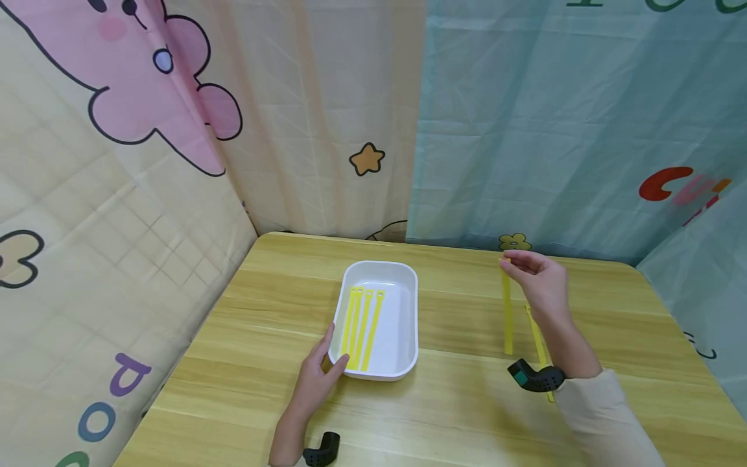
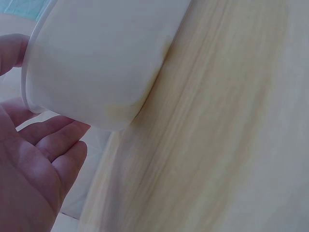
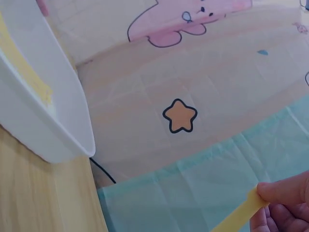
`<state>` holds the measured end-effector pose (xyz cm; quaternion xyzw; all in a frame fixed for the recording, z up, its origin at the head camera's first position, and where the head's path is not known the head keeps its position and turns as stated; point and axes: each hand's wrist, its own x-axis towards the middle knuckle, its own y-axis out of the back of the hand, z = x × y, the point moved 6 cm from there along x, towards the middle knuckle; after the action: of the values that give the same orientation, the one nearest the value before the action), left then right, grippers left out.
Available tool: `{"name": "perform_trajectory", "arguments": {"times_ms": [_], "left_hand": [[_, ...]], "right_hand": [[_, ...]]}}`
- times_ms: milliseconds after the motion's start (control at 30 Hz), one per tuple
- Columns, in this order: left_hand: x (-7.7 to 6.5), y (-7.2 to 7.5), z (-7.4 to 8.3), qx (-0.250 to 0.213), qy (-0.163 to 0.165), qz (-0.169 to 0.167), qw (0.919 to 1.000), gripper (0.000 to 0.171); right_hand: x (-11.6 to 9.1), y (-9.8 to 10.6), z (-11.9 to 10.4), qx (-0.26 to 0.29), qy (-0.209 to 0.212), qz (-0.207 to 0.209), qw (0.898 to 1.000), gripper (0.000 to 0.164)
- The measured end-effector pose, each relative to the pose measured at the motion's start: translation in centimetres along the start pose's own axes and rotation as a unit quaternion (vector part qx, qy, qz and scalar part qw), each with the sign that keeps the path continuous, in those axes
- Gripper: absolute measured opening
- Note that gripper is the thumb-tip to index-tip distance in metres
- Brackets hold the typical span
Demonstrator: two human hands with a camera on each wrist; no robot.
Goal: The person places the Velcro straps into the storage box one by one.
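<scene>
My left hand (image 1: 317,376) holds the near left corner of a white tray (image 1: 403,371), thumb over the rim and the other fingers along the outside wall. Inside the tray several yellow cable ties (image 1: 372,331), flat straps with slotted heads, lie side by side toward the left. Over the right part of the table my right hand (image 1: 544,285) pinches the top end of another yellow cable tie (image 1: 508,318), which hangs straight down. One more cable tie (image 1: 535,334) lies on the table, partly hidden under the right wrist.
The wooden table (image 1: 461,415) has a rounded far edge close to the printed curtains (image 1: 327,117). Black wrist cameras (image 1: 533,377) are strapped to both wrists.
</scene>
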<state>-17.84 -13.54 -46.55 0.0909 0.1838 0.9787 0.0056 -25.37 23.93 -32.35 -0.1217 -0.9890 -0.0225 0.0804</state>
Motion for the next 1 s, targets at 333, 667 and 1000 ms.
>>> {"name": "perform_trajectory", "arguments": {"times_ms": [333, 667, 1000], "left_hand": [[-0.1, 0.0, -0.1, -0.004, 0.004, -0.001, 1.0000, 0.065], [-0.1, -0.1, 0.0, -0.005, -0.004, -0.005, 1.0000, 0.066], [0.0, 0.0, -0.1, -0.003, -0.002, 0.001, 1.0000, 0.065]], "right_hand": [[-0.2, -2.2, -0.8, 0.015, 0.015, -0.020, 1.000, 0.012], [-0.6, -4.6, -2.4, 0.019, 0.038, -0.036, 0.998, 0.019], [-0.8, -7.1, -4.4, 0.060, 0.080, -0.067, 0.993, 0.030]]}}
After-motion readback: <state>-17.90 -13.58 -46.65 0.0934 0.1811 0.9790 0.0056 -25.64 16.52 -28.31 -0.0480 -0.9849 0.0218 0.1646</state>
